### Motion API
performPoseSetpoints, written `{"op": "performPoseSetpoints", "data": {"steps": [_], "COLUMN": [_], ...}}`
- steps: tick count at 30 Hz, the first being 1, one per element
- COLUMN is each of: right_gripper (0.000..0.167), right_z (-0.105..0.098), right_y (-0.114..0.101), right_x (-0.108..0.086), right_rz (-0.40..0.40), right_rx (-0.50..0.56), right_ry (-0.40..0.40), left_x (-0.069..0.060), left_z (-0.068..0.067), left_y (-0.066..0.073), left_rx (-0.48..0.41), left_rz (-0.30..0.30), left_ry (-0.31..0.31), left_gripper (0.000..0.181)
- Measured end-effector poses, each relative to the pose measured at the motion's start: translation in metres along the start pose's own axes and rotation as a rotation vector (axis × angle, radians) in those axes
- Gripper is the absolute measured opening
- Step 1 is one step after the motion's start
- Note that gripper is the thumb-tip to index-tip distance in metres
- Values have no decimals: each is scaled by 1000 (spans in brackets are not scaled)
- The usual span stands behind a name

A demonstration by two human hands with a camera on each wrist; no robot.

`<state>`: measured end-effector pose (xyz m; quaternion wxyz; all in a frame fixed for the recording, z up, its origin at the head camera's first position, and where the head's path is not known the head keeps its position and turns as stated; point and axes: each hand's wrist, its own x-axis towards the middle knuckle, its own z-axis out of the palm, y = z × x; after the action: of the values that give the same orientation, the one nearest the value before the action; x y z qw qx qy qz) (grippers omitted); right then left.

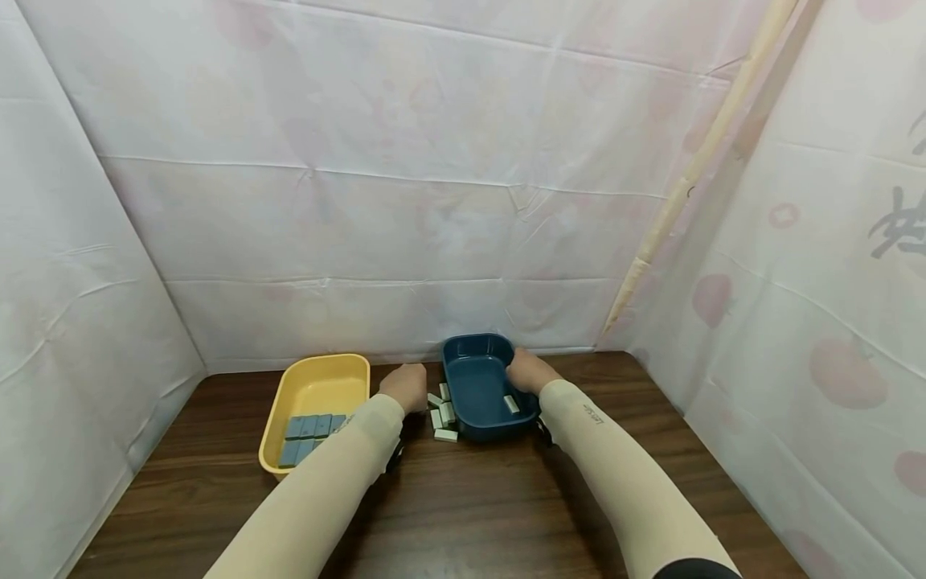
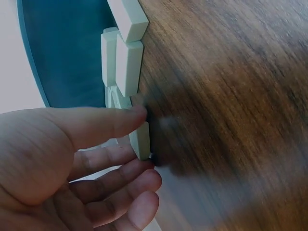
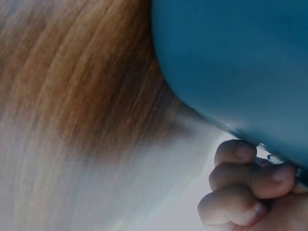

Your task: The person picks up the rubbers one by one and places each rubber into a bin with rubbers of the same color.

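Note:
Beside the blue bin (image 1: 483, 386), on its left, my left hand (image 1: 407, 386) is over the table at a small pile of pale green-white tiles (image 1: 446, 412). Up close in the left wrist view, one pale tile (image 2: 140, 140) is between the thumb and the fingers (image 2: 110, 199), which curl toward it. More tiles (image 2: 129, 67) stand in a row against the bin's side. My right hand (image 1: 531, 371) grips the bin's right rim, its fingers (image 3: 236, 202) curled in the right wrist view. One pale tile (image 1: 511, 404) lies inside the blue bin.
A yellow bin (image 1: 364, 378) stands on the left, with several grey-blue tiles (image 1: 307, 426) laid in rows in its near part. The brown wooden table (image 1: 463, 515) ends at a pale printed cloth (image 1: 405, 241) behind and at both sides.

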<state>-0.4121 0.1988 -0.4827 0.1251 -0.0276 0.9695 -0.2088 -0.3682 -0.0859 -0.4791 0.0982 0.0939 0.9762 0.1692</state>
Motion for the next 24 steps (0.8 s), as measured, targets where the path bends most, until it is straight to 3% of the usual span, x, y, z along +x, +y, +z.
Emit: {"op": "performPoseSetpoints", "data": {"steps": [3, 12, 15, 19, 24], "right_gripper": [69, 69, 70, 70, 68], "right_z": [1, 3, 4, 3, 3], "right_y": [1, 7, 7, 6, 4], "right_x": [2, 10, 10, 8, 6], "right_rz": [8, 24, 27, 27, 33], "right_rx": [3, 13, 21, 15, -1], "right_ry": [0, 0, 3, -1, 7], "left_x": [0, -4, -5, -6, -3], "left_z": [-3, -23, -24, -15, 5], "left_y": [1, 17, 27, 42, 59], "left_rx": [-11, -136, -143, -118, -48], "left_rz": [3, 9, 60, 170, 294], "left_ry": [15, 214, 282, 333, 310], "left_gripper": [22, 35, 34, 13, 14]}}
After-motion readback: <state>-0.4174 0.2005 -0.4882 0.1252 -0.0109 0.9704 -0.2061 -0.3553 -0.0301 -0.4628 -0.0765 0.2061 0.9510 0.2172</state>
